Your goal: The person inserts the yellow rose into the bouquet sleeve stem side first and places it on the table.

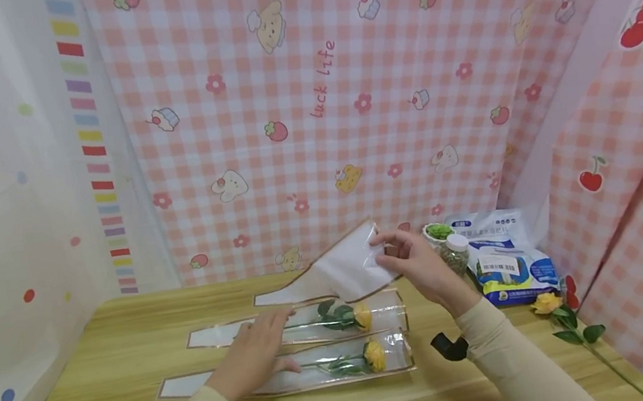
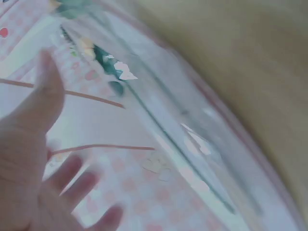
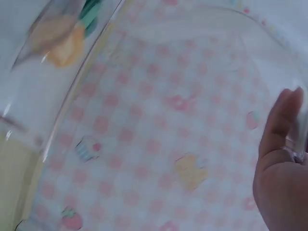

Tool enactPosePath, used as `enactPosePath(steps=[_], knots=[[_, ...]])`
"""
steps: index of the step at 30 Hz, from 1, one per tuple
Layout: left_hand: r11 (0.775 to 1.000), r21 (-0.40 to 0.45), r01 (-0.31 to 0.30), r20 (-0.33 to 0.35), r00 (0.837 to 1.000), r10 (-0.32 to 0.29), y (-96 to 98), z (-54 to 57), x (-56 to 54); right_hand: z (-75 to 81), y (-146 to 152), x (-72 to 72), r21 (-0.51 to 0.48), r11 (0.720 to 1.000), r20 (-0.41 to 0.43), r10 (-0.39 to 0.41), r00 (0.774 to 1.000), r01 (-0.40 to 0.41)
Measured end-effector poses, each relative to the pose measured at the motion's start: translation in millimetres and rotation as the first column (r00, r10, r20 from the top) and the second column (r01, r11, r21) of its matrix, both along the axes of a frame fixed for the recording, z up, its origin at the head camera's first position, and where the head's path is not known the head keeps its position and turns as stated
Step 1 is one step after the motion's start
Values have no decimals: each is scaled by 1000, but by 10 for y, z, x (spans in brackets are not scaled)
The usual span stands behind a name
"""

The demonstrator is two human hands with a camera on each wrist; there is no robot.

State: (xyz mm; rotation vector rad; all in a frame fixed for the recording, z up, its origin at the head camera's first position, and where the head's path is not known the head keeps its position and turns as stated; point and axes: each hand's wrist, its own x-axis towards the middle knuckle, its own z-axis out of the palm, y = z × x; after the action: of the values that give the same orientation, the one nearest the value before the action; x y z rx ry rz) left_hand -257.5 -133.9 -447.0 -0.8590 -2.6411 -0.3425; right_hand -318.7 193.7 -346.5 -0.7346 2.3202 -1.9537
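Note:
My right hand pinches the wide end of an empty clear flower sleeve, lifting that end while the narrow tail points left. In the right wrist view, plastic shows between the fingers. Below it lie two filled flower sleeves side by side, a middle one and a front one, both with brown edging. Each contains a yellow rose, the middle rose and the front rose, with green leaves and stem. Over their narrow halves is my left hand, fingers loosely extended and thumb apart in the left wrist view.
Along the right of the wooden table stand a pot of green plant, a white-lidded jar and printed plastic bags. A loose yellow rose lies at the right edge. Checked cloth hangs behind.

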Motion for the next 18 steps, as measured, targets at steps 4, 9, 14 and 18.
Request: enactPosePath(steps=[4,9,14,18], knots=[[980,201,-10,-23,1000,15,153,105,-103,70,-26,228,-106,985,-73,128,989,-135],[893,446,68,252,947,-198,259,201,-188,128,18,391,-218,867,-181,415,891,-448],[866,485,124,408,843,-350,210,277,-154,131,191,450,-209,854,-208,437,875,-476],[871,481,98,450,825,-341,-39,414,-41,83,384,472,-86,961,-202,241,949,-262]])
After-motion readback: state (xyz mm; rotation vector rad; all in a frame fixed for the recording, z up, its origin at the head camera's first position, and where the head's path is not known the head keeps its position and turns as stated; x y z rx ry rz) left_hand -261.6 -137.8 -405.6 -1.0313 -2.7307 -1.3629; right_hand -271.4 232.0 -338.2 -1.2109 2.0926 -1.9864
